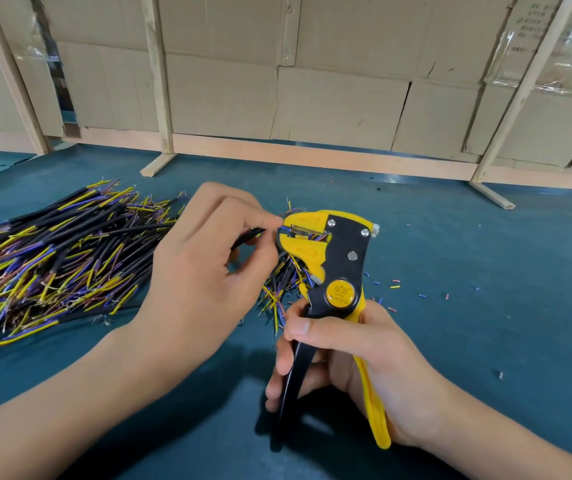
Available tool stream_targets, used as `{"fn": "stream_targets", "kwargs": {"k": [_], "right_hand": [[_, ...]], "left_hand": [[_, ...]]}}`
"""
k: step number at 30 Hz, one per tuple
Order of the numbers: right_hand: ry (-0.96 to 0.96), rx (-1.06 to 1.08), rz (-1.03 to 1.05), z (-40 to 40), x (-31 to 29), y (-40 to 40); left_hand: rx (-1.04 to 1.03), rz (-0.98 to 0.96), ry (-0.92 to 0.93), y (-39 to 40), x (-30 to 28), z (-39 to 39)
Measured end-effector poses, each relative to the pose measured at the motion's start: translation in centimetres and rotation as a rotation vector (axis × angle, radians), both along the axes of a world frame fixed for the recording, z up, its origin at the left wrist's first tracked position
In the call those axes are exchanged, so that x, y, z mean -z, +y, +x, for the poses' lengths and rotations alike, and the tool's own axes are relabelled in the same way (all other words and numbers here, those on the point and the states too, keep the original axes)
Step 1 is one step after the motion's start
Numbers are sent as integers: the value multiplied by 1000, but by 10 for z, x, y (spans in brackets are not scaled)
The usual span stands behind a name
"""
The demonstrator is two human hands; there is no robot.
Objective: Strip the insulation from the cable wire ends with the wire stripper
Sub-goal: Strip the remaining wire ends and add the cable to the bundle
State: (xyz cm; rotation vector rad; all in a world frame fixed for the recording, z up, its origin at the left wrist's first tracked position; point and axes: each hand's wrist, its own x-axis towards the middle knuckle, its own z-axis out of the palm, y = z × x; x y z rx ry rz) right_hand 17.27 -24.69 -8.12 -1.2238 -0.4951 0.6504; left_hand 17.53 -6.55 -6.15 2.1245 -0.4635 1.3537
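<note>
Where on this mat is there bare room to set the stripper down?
Bare mat lies between the wire stripper and the wooden frame. Right of the right hand, only scattered insulation bits. Left is crowded by the cable pile.

Yellow-and-black glossy plastic wire stripper [329,268] with shiny metal rivets, matt teal felt-like tabletop [485,271], brown corrugated cardboard wall [340,105], pale bare-wood battens [159,74]

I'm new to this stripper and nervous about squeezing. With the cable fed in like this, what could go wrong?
1. The left hand pinches the black cable right at the yellow jaws of the wire stripper; the fingertips may get nipped.
2. Several thin wires sit in the jaws at once; some may strip unevenly or get cut.
3. Cut insulation bits scatter on the blue mat and could mix into the cable pile.
</note>
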Motion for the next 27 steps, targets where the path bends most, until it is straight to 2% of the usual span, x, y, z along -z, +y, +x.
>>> {"fn": "stream_targets", "kwargs": {"k": [19,23,27], "right_hand": [[59,36,2,-5,-6,4],[81,52,-2,-7,-7,3],[101,60,18,-8,-7,4]], "left_hand": [[-13,-57,69,-7,-2,-11],[13,-93,88,-8,-1,-12],[50,-208,121,-12,-2,-13]]}}
